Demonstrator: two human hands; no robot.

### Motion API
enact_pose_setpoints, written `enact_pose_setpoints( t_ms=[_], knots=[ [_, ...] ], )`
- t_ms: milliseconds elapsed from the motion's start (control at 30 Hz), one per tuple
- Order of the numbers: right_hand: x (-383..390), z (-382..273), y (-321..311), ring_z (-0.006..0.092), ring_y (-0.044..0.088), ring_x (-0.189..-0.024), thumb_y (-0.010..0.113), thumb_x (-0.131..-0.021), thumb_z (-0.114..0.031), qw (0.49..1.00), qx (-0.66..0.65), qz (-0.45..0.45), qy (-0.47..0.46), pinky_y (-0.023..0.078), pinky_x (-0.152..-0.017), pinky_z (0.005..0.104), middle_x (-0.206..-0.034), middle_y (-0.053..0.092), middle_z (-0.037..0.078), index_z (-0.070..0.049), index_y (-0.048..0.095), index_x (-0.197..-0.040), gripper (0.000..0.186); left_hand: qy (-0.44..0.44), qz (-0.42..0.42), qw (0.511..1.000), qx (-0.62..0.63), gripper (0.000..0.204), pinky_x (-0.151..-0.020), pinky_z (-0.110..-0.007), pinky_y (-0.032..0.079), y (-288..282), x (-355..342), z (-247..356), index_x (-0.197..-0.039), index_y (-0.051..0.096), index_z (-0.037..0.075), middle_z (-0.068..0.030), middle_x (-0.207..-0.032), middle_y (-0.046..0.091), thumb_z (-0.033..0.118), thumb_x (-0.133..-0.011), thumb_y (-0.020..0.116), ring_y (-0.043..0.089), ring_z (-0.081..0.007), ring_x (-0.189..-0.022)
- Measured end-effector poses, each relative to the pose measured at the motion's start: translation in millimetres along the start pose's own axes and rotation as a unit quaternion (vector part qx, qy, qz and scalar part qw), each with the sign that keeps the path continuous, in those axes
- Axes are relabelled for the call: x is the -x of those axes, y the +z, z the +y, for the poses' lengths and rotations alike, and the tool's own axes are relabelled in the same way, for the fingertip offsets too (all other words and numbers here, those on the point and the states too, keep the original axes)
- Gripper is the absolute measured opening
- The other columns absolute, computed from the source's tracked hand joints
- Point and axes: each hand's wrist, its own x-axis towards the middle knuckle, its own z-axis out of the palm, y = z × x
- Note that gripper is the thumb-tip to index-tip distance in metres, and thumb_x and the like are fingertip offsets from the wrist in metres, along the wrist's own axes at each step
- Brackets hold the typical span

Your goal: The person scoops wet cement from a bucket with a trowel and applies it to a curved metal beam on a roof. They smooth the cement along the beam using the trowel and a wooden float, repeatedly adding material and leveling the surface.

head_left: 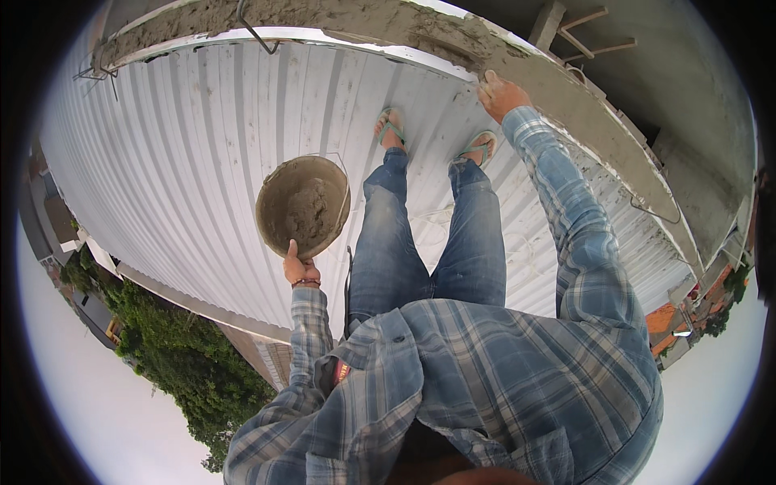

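My left hand (301, 267) grips the near rim of a round bucket (272, 229), thumb over the edge. Wet grey mortar (310, 207) lies inside the bucket, heaped toward the middle, and a thin wire handle (347, 174) leans at its right side. My right hand (501, 95) is stretched forward to the mortar-covered top of a wall (558, 85), its fingers curled in. Whatever those fingers hold, if anything, is hidden from this side.
Under my sandalled feet (478, 148) is a corrugated metal roof (202, 162). Bent steel bars (257, 31) stick out of the wall. Beyond it, at upper right, stands a wooden frame (584, 36). Trees (170, 339) show past the roof's edge at lower left.
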Motion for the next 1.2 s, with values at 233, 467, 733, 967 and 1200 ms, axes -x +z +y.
enact_pose_setpoints(
  t_ms=[233,467,733,967,1200],
  knots=[
    [9,-60,-32,0.0364,0.062,-0.104,0.043,-0.096,-0.041,0.997,-0.036,-0.054,0.033,0.05,-0.089,0.0457,-0.119,0.063,0.015,-0.01,0.047,-0.123,0.042,0.006,0.012,1.0,-0.003,0.029,-0.053,-0.024,0.043,-24,-10,4,-0.112,0.058,0.007,-0.003,-0.1,0.067,0.015,-0.086,0.068,0.062,-0.0131,-0.076],
    [7,-54,-22,0.0378,0.06,-0.105,0.043,-0.095,-0.041,0.996,-0.063,-0.026,0.057,0.048,-0.091,0.0468,-0.12,0.062,0.015,-0.01,0.046,-0.125,0.043,0.004,-0.014,1.0,-0.011,0.031,-0.062,-0.029,0.052,-18,-15,5,-0.112,0.058,0.0,-0.0095,-0.105,0.066,0.013,-0.085,0.069,0.066,-0.0202,-0.084],
    [9,-66,-33,0.0396,0.061,-0.102,0.044,-0.094,-0.038,0.994,-0.096,-0.028,0.05,0.048,-0.089,0.0479,-0.117,0.061,0.021,-0.011,0.048,-0.121,0.038,0.021,-0.016,1.0,0.017,0.029,-0.05,-0.026,0.044,-14,-19,0,-0.11,0.059,0.003,-0.0059,-0.1,0.067,0.014,-0.085,0.069,0.064,-0.0165,-0.073],
    [-5,-65,-17,0.0394,0.059,-0.106,0.046,-0.094,-0.037,0.99,-0.134,0.031,0.025,0.046,-0.091,0.0487,-0.116,0.06,0.023,-0.003,0.05,-0.116,0.04,0.031,-0.002,0.999,0.016,0.028,-0.045,-0.027,0.038,-9,-15,4,-0.111,0.058,0.003,-0.0071,-0.1,0.066,0.013,-0.087,0.068,0.062,-0.0149,-0.069],
    [-25,-158,-67,0.0412,0.057,-0.107,0.041,-0.095,-0.038,0.929,-0.284,-0.064,0.227,0.046,-0.092,0.0492,-0.116,0.06,0.024,0.001,0.053,-0.116,0.046,-0.01,-0.037,0.999,-0.01,0.03,-0.052,-0.025,0.038,-2,-7,13,-0.114,0.057,0.007,-0.0031,-0.103,0.067,0.017,-0.088,0.067,0.062,-0.0134,-0.079]
  ],
)
